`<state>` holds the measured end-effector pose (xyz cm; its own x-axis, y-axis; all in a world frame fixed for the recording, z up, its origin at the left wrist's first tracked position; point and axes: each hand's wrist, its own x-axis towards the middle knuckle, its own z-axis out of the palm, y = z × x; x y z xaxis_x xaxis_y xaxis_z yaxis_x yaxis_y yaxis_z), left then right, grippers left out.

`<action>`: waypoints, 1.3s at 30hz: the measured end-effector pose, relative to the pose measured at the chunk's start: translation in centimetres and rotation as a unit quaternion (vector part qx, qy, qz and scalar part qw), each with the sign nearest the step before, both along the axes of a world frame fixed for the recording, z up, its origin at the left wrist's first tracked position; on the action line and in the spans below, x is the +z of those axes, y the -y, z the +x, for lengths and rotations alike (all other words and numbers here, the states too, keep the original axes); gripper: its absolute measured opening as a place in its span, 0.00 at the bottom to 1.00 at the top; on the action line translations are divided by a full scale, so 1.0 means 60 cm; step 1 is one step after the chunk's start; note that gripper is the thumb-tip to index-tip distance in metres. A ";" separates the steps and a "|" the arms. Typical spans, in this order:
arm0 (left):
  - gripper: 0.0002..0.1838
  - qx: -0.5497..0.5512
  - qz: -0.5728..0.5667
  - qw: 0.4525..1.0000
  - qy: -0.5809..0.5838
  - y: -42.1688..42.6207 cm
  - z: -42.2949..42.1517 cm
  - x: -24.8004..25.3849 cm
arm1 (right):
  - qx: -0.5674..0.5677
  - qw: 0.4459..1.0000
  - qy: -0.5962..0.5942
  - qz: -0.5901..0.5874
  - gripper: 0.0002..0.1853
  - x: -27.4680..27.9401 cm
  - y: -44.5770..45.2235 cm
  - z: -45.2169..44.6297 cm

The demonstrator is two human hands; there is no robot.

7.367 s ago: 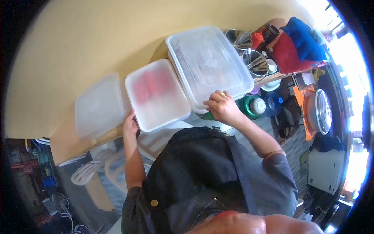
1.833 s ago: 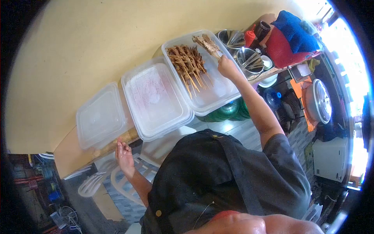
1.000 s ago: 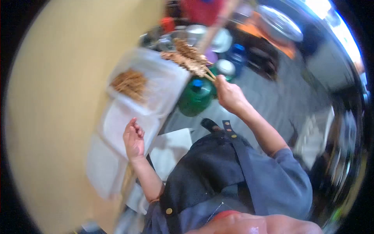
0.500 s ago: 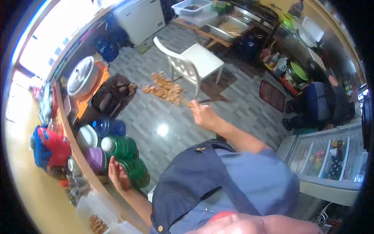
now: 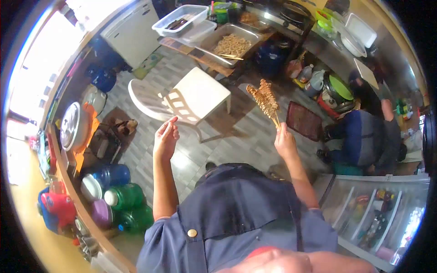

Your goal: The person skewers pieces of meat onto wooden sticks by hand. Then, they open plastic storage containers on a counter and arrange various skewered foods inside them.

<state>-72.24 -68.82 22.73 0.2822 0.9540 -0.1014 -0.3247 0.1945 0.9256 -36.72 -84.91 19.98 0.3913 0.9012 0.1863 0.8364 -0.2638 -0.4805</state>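
Note:
Several skewers of browned, ruffled meat-like food [image 5: 265,102] point up and away from me. Their bare stick ends are gripped by my right hand [image 5: 286,144], held in the air over the floor. My left hand [image 5: 166,140] is raised in front of the white plastic chair [image 5: 200,91], its fingers curled together and nothing visible in them. Beyond the chair, a metal tray [image 5: 214,40] on a low table holds pale strips of food [image 5: 233,45] and several sticks.
A clear plastic tub [image 5: 182,22] stands beside the tray. Large green bottles [image 5: 127,196] lie at left, near a lidded pot [image 5: 73,125]. Another person [image 5: 364,136] crouches at right beside an open freezer drawer unit [image 5: 364,218]. A dark red mat [image 5: 304,120] lies on the floor.
My view has turned and moved toward the chair and table. My right hand has swung the skewers rightward and more upright. My left hand has risen from beside the bottles, its fingers now curled.

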 end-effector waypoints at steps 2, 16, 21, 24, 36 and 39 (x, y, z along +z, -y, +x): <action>0.17 -0.012 -0.095 0.994 0.060 -0.050 0.066 0.017 | -0.015 1.000 0.008 0.003 0.06 -0.013 -0.046 0.046; 0.19 -0.088 -0.058 0.994 0.007 -0.473 0.327 0.000 | 0.020 0.996 -0.001 -0.084 0.09 -0.043 -0.447 0.281; 0.19 0.000 -0.082 0.997 -0.016 -0.522 0.381 -0.030 | 0.101 0.987 0.001 -0.126 0.09 -0.048 -0.661 0.375; 0.19 0.121 -0.111 0.986 0.016 -0.510 0.390 -0.076 | 0.163 0.970 0.004 -0.180 0.09 -0.070 -0.792 0.428; 0.20 0.389 -0.144 0.907 0.076 -0.332 0.468 -0.070 | 0.295 0.937 0.061 -0.179 0.13 -0.108 -0.922 0.523; 0.20 0.407 -0.127 0.901 0.085 -0.302 0.473 -0.055 | 0.293 0.930 0.087 -0.205 0.18 -0.068 -0.905 0.528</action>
<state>-43.89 -50.68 19.43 -0.4672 0.8048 -0.3662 -0.5887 0.0258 0.8079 -5.07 -30.63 15.89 -0.1943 0.9593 -0.2048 0.9495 0.1315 -0.2850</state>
